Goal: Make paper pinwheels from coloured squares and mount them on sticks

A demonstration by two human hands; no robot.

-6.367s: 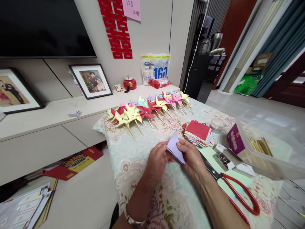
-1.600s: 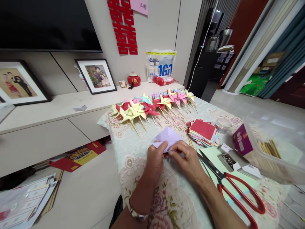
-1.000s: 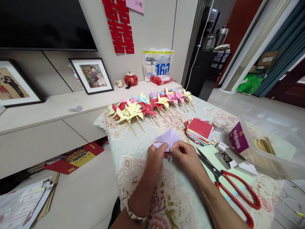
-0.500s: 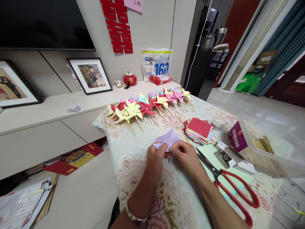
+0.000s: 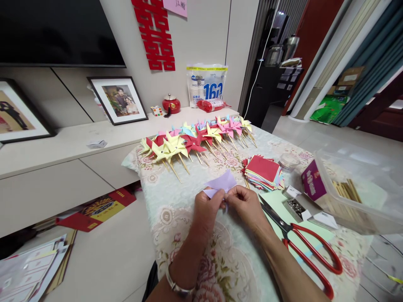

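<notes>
Lilac paper (image 5: 225, 180) is pinched in the fingers (image 5: 217, 198) of the left hand (image 5: 205, 207) and right hand (image 5: 245, 205), forearms (image 5: 191, 256) angled inward.

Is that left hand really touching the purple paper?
Touching. The head view shows the left hand gripping the purple paper, its thumb on the folded near edge.

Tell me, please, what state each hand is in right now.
Left hand: closed, holding the purple paper between thumb and fingers.
Right hand: closed, pinching the same paper at its near side.
</notes>
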